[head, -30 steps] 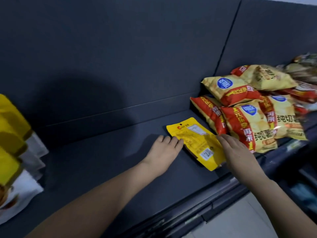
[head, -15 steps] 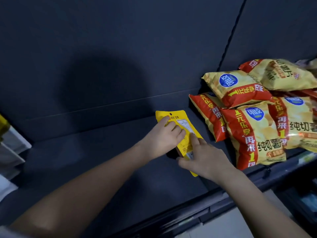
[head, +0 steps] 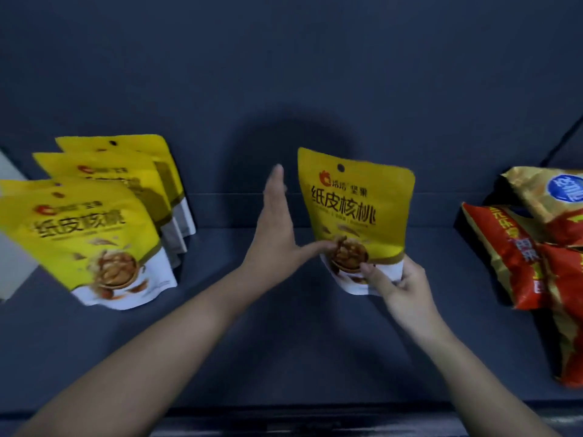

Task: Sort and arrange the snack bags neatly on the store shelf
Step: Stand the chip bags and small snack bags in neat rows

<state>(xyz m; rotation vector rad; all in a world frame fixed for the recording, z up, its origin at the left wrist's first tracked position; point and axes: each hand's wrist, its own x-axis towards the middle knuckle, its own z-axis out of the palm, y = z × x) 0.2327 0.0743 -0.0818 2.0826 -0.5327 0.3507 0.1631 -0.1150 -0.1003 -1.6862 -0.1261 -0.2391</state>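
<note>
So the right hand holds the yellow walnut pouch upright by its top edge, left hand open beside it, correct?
No. The head view shows the right hand gripping the yellow walnut pouch at its bottom edge, not the top. It is upright, and the left hand is open beside it.

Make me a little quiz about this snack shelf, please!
1. True or false: the middle yellow bag lies flat on the shelf.
2. Which hand grips its bottom edge? A) left B) right C) both
3. Fill in: the red chip bags lie to its ___.

Key:
1. False, it is held upright.
2. B, the right hand; the left hand has straight fingers.
3. right
</note>
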